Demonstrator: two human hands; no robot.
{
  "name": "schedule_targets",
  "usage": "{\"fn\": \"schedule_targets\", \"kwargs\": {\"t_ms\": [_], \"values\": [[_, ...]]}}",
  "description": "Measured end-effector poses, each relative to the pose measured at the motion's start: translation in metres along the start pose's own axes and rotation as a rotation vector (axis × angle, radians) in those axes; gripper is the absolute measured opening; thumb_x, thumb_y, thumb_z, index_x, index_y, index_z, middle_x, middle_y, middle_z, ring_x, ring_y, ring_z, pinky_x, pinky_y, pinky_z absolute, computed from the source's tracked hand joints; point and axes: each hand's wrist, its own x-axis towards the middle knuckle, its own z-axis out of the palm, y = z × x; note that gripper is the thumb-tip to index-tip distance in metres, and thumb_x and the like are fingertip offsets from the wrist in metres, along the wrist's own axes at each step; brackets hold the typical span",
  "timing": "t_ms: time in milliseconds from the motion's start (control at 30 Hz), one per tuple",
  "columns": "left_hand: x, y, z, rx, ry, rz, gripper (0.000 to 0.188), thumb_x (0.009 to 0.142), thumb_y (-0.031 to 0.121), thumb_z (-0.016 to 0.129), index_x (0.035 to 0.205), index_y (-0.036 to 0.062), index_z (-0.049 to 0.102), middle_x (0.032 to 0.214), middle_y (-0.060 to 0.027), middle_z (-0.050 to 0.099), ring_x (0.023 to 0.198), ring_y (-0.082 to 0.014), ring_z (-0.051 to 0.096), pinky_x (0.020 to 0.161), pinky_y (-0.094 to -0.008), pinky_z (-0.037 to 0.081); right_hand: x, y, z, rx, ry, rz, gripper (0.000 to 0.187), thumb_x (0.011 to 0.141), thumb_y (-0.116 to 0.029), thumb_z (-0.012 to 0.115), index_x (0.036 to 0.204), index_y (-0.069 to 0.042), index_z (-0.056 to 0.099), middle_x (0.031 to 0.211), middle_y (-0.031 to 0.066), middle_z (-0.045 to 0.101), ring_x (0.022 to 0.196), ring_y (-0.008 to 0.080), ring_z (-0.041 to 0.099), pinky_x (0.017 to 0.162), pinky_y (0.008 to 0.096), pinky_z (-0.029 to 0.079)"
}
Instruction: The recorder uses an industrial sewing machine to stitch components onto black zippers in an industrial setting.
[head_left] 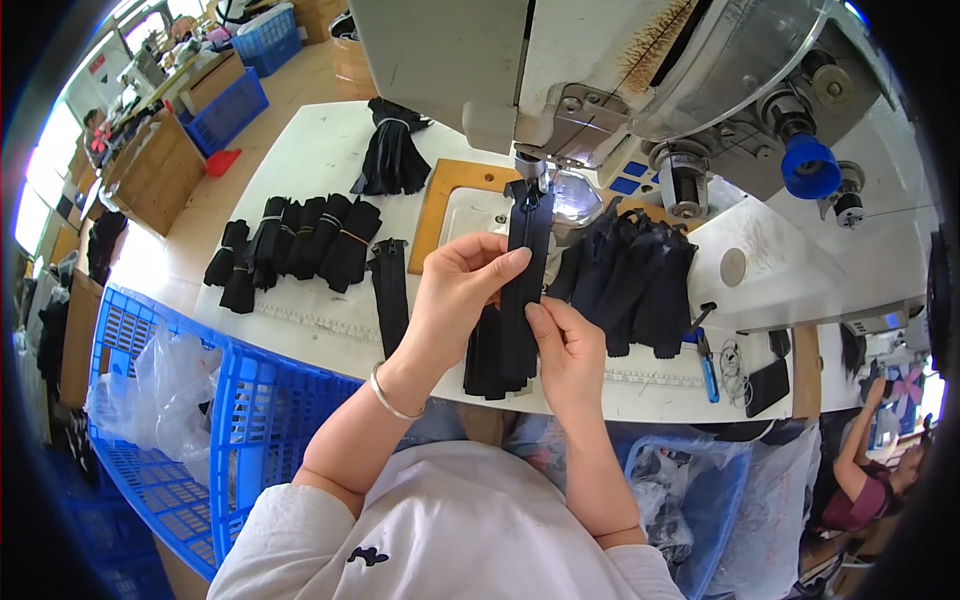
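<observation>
A black zipper [532, 228] runs from under the foot of the sewing machine [568, 115] down toward me. My left hand [455, 280] is closed on it, the thumb lying over its left side. Lower down, my right hand [568, 345] pinches its right edge between thumb and fingers. More black zipper tape [485, 360] hangs below my left hand over the table's near edge. Left of that hand, a single black zipper [390, 290] lies on the white table [320, 310]. Several loose black zippers [635, 285] are heaped to the right of the machine foot.
Tied black bundles [300, 240] and a larger bundle [393, 150] lie on the table's left. Blue-handled snippers [708, 368] and a dark phone-like slab [768, 388] rest at the right. A blue crate [275, 400] stands at my left, a blue bin [725, 510] at my right.
</observation>
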Motion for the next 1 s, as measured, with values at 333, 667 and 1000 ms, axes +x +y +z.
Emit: {"fn": "schedule_targets", "kwargs": {"t_ms": [333,667,1000], "values": [[0.002,-0.005,0.001,-0.137,0.032,-0.012,0.008,0.088,0.008,0.065,0.084,0.0042,0.06,0.078,0.0001,0.063,0.066,-0.0038,0.059,0.058,-0.0168,0.048,0.006,0.005,0.001,0.054,-0.068,-0.069,0.019,0.092,-0.012,0.057,0.083,0.004,0.059,0.06,0.0044,0.05,0.059,0.006,0.041,0.054,0.024,0.037],[0.03,0.01,0.012,-0.124,0.091,0.055,0.013,0.083,0.016,0.071,0.08,0.0063,0.062,0.065,0.008,0.051,0.056,0.0008,0.041,0.05,-0.0172,0.028,0.037,-0.008,0.004,0.105,-0.002,-0.12,0.025,0.092,-0.013,0.058,0.074,0.003,0.051,0.058,-0.0016,0.041,0.056,0.0035,0.034,0.049,0.024,0.028],[0.089,0.016,0.013,-0.143,0.063,0.159,0.007,0.08,0.004,0.057,0.074,0.0038,0.06,0.061,0.0042,0.051,0.05,-0.0022,0.038,0.047,-0.0215,0.027,0.029,-0.003,0.005,0.081,-0.029,-0.039,0.021,0.093,-0.015,0.055,0.088,0.001,0.068,0.055,0.0021,0.057,0.051,0.0039,0.05,0.048,0.0215,0.036]]}}
